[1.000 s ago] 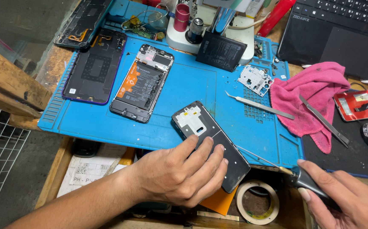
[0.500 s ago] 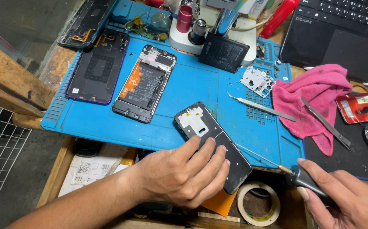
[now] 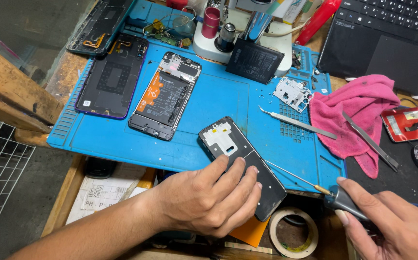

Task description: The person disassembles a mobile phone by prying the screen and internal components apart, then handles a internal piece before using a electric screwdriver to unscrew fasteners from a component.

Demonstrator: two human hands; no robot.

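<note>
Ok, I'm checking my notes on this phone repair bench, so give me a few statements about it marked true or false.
1. The left hand presses on the dark phone frame. True.
2. The right hand holds tweezers. False: it holds a screwdriver.
3. The pink cloth lies right of the blue mat. True.
4. The tape roll sits on the laptop. False: it lies at the bench's near edge, below the mat.

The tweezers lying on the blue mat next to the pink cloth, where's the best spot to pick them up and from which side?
Grip the tweezers around the middle of their flat metal arms, coming from above, pinching across the narrow width. They lie flat on the blue mat with the fine hooked tip pointing left, so avoid that end; the broader right end sits close against the pink cloth, which probably leaves less finger room.
</note>
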